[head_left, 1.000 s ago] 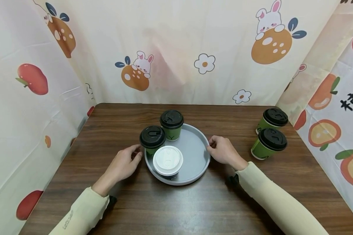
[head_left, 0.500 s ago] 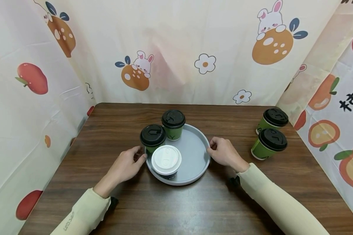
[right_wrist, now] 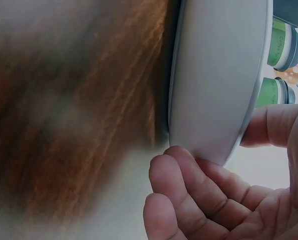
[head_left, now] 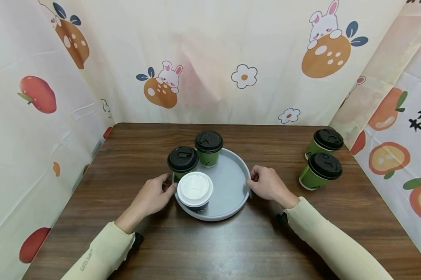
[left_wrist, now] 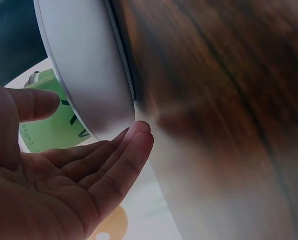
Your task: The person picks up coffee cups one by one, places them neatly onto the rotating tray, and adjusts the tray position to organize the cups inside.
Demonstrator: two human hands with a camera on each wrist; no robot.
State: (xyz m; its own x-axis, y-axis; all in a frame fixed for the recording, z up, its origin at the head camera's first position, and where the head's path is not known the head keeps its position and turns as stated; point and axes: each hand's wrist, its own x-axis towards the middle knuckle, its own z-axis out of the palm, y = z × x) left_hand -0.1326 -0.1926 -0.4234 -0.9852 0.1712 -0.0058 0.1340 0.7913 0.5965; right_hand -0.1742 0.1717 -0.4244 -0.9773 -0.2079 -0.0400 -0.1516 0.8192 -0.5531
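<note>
A round grey tray [head_left: 228, 194] lies on the wooden table, with three lidded paper cups on its left half. Two are green with black lids: the back cup [head_left: 208, 155] and the left cup [head_left: 182, 165]. In front stands a dark cup under a white lid [head_left: 195, 188]. My left hand [head_left: 154, 196] holds the tray's left edge, thumb at the rim and fingers against the outer wall [left_wrist: 89, 65]. Opposite, my right hand [head_left: 268, 184] pinches the right edge, its thumb over the rim and curled fingers on the outer wall [right_wrist: 218, 75].
Near the table's right side stand two more green cups with black lids, a rear one [head_left: 324, 144] and a front one [head_left: 319, 173]. A printed curtain [head_left: 210, 46] hangs behind the table [head_left: 210, 249] and along both sides.
The tray has turned clockwise a little: the white-lidded cup has shifted left, the back green cup right, the left cup slightly back. My left hand has edged right, its thumb now at the rim.
</note>
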